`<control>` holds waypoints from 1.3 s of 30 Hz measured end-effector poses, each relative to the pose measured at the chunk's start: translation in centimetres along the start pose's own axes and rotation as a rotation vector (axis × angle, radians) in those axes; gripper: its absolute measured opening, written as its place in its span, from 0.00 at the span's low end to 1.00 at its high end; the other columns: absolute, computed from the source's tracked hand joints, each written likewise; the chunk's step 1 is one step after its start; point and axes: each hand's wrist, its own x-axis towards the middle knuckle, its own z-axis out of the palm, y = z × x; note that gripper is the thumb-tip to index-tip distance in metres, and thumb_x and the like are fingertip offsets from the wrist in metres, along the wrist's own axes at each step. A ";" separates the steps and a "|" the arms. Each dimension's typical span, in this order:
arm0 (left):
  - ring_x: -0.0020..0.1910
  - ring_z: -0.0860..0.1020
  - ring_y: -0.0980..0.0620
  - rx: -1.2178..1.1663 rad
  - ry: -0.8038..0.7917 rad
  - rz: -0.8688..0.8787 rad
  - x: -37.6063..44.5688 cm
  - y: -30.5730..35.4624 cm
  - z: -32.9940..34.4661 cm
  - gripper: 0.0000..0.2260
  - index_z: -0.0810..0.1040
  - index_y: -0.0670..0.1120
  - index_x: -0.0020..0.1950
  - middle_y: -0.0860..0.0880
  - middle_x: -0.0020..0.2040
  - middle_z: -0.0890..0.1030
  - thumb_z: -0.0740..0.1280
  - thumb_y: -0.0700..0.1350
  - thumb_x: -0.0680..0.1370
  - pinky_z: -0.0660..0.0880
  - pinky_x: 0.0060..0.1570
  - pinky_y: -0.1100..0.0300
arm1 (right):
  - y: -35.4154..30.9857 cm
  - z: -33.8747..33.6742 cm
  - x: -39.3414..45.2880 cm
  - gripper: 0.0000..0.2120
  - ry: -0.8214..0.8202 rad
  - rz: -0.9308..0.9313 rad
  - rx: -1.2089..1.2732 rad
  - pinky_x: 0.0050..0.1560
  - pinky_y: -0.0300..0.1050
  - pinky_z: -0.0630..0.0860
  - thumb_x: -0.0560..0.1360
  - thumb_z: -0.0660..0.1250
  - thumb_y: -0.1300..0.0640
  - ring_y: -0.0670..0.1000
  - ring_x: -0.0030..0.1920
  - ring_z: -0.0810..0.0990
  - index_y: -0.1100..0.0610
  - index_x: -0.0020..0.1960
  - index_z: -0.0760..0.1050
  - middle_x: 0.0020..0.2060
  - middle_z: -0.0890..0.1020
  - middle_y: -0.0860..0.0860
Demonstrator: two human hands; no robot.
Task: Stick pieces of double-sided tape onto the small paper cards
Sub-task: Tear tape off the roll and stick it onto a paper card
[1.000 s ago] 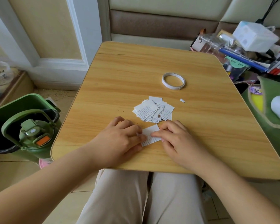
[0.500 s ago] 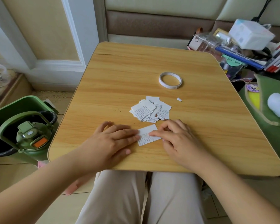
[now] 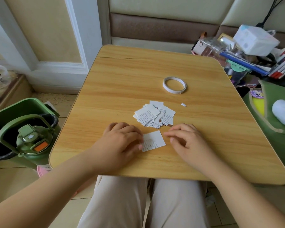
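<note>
Right hand (image 3: pixel 187 142) has pulled back off the single card (image 3: pixel 154 141) since half a second ago, when its fingertips were pressing on it; now it sits just beside the card's right edge, fingers loosely curled and holding nothing. Left hand (image 3: pixel 120 142) hasn't really moved: it lies flat on the table (image 3: pixel 138 74) with its fingers fairly straight, fingertips on the card's left edge, pinning it down rather than gripping it.

That card lies flat near the front of the table, printed side up, a bit rotated. Just behind it is the messy pile of cards (image 3: pixel 155 116), fanned out and overlapping. A tiny white scrap (image 3: pixel 183 104) sits apart to the right of the pile, can't tell if it's tape or backing. Further back, the tape roll (image 3: pixel 174 84) lies flat by itself.

Off the table's left side there's a green water bottle (image 3: pixel 32 142).
</note>
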 end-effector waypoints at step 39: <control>0.58 0.78 0.49 0.335 0.148 0.052 -1.6 0.9 2.3 0.20 0.81 0.49 0.60 0.54 0.57 0.81 0.55 0.54 0.77 0.67 0.59 0.34 | -1.9 -2.1 3.8 0.05 -0.072 0.509 0.402 0.36 0.38 0.71 0.74 0.71 0.59 0.41 0.23 0.73 0.57 0.40 0.78 0.24 0.79 0.43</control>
